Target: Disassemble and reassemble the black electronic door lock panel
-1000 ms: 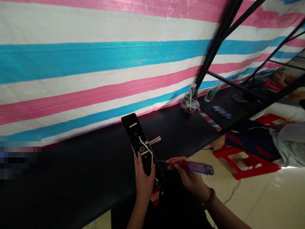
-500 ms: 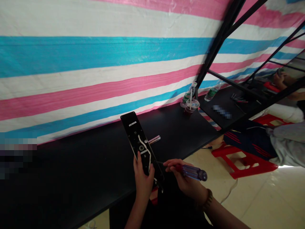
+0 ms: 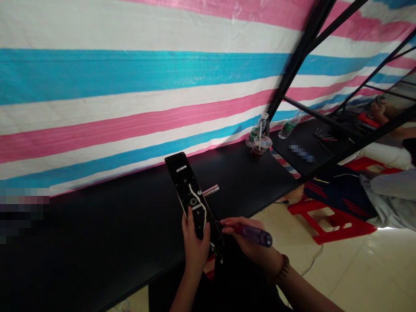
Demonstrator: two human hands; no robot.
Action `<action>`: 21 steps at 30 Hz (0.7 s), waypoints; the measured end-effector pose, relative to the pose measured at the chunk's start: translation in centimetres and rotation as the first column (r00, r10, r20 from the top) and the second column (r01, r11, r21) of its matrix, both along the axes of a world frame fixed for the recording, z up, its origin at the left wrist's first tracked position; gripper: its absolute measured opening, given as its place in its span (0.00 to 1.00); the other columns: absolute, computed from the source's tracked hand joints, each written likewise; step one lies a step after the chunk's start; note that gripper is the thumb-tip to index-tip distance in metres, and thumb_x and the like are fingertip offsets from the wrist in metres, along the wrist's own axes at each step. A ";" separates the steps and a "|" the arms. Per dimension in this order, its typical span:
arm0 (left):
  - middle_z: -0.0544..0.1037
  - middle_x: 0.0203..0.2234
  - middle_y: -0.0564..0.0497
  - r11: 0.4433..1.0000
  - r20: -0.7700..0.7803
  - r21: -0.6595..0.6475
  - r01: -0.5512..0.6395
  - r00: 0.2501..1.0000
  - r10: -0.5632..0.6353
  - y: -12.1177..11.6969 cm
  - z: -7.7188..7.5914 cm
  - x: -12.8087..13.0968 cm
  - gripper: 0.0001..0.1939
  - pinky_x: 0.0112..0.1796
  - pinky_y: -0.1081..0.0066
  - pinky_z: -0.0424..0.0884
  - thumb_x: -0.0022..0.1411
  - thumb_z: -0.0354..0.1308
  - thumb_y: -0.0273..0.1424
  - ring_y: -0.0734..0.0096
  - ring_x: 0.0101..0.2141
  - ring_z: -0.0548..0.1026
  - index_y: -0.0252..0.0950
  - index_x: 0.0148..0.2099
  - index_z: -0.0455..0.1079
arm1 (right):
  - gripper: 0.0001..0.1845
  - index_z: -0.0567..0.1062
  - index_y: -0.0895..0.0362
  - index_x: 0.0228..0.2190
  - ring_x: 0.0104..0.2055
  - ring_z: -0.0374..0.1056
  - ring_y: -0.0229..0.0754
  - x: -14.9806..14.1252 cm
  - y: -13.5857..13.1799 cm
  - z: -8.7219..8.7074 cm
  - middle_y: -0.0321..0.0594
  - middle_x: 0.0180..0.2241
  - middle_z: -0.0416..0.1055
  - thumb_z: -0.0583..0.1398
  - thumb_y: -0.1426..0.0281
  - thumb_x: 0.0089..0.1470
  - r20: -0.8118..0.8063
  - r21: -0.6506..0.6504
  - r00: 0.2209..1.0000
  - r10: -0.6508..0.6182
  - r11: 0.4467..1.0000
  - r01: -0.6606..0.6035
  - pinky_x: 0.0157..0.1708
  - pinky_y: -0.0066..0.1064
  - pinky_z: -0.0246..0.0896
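A long black panel [image 3: 182, 173] with rounded corners, small round fittings and a white cable [image 3: 203, 208] along it is tilted over the table's front edge. My left hand [image 3: 196, 242] grips its lower part, fingers on the near face and left edge. In my right hand [image 3: 250, 245] is a screwdriver [image 3: 255, 235] with a purple and red handle. Its shaft points left, toward the panel's right edge; whether the tip touches the panel I cannot tell. Small loose parts hang at the panel's lower end.
The black table [image 3: 97, 225] carries a clear-wrapped stick-like item [image 3: 211, 190], a plastic cup with a straw [image 3: 261, 144] and a water bottle [image 3: 254, 134]. Black metal frame bars [image 3: 292, 65] slant up on the right. Beyond, a person sits on a red stool [image 3: 320, 221].
The screwdriver's handle end has swung left and my right hand has turned with it. My left hand and the panel stay nearly where they were.
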State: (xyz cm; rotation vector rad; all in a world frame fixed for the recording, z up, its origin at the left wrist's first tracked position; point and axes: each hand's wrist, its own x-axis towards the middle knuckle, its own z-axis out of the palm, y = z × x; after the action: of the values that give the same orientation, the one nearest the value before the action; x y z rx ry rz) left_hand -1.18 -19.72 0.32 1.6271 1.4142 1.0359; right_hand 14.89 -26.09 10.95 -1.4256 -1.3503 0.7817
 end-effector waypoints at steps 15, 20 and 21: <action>0.58 0.65 0.40 0.998 0.040 -0.040 -0.047 0.998 0.049 0.4 -0.4 -0.1 0.27 0.63 0.51 0.56 0.71 0.44 0.40 0.56 0.65 0.59 0.42 0.70 0.54 | 0.05 0.81 0.53 0.32 0.39 0.78 0.42 -1.0 0.8 -0.9 0.41 0.38 0.81 0.64 0.66 0.57 0.045 0.052 0.999 -0.026 0.998 0.024 0.43 0.32 0.74; 0.58 0.65 0.40 0.999 0.035 -0.023 -0.033 0.999 0.034 0.4 -0.6 -0.2 0.27 0.62 0.51 0.56 0.71 0.44 0.39 0.56 0.65 0.58 0.42 0.70 0.52 | 0.10 0.79 0.53 0.42 0.35 0.78 0.41 -1.2 0.6 -0.2 0.42 0.37 0.80 0.64 0.67 0.57 0.050 0.045 0.997 0.055 0.997 -0.057 0.37 0.30 0.74; 0.58 0.65 0.40 0.999 0.036 -0.018 -0.030 0.999 0.031 0.4 -0.7 -0.2 0.27 0.62 0.51 0.56 0.71 0.44 0.39 0.56 0.65 0.58 0.42 0.70 0.52 | 0.11 0.79 0.53 0.43 0.36 0.78 0.41 -1.2 0.5 0.0 0.42 0.38 0.80 0.63 0.68 0.57 0.050 0.048 0.995 0.089 0.995 -0.092 0.37 0.30 0.74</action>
State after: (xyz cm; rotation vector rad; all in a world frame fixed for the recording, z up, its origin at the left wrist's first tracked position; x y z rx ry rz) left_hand -1.42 -19.35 -0.37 1.5713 1.4244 1.0629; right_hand 13.65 -25.60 10.95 -1.3591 -1.4702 0.7711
